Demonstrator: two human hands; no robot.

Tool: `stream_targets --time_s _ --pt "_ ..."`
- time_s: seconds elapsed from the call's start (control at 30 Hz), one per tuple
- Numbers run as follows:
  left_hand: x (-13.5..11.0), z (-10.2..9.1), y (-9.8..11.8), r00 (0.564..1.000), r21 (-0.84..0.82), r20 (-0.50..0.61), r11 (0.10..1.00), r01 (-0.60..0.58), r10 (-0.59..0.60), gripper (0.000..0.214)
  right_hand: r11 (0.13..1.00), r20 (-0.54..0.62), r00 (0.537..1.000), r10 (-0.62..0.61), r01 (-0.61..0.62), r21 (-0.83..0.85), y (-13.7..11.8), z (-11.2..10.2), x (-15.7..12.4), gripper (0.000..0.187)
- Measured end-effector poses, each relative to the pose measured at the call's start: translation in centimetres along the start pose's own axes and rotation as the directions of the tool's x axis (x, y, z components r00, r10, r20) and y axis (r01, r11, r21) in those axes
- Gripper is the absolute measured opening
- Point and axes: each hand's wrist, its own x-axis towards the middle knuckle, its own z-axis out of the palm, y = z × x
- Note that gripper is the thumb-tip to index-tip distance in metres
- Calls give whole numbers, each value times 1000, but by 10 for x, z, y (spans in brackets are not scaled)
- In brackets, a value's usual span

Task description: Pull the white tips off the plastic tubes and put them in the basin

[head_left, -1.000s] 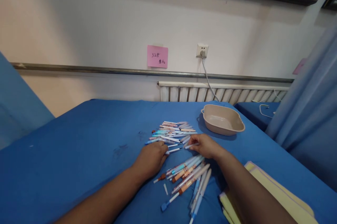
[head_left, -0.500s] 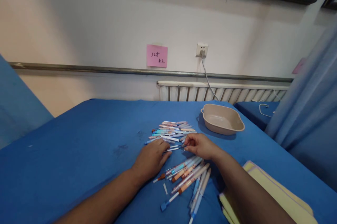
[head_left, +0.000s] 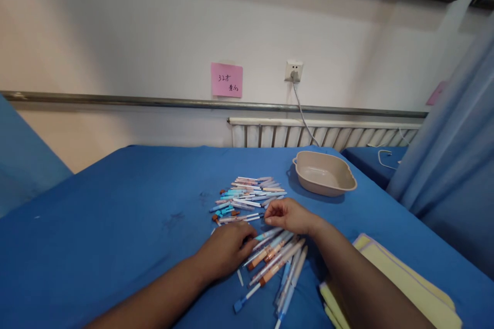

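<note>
Slim pens, several with brown, orange or blue ends, lie in two groups on the blue cloth. My left hand [head_left: 231, 246] is at the left end of the near pile of pens [head_left: 276, 254], its thumb and fingers closed about the end of a light blue pen [head_left: 270, 234]. Just right of the dark tips of two white pens [head_left: 247, 218], my right hand [head_left: 290, 215] is curled with thumb and finger together. What it pinches, if anything, is too small to make out. Behind both hands lies the far pile of pens [head_left: 250, 194].
A beige basin [head_left: 326, 187] stands at the back right of the blue-covered table [head_left: 127, 215]. A folded yellow cloth [head_left: 401, 277] lies at the front right. One blue-ended piece [head_left: 241, 304] and a small white piece [head_left: 240, 277] lie near the front.
My left hand has let go of the white pens and moved nearer, to the near pile. Those pens now lie with the far group. My right hand has barely moved.
</note>
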Motion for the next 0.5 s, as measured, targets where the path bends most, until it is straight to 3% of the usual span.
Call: stream_targets --time_s 0.13,0.3,0.5 --pt "5 -1 -11 989 -20 -134 998 55 -57 31 1000 46 999 17 -16 -17 -6 -1 -3 23" --pt "10 -1 -28 940 -92 -294 984 151 -172 32 999 72 997 17 -15 -29 -10 0 -2 31" --pt "7 -1 -29 923 -103 -385 994 -23 -18 23 998 50 999 9 -6 -57 -10 6 1 32"
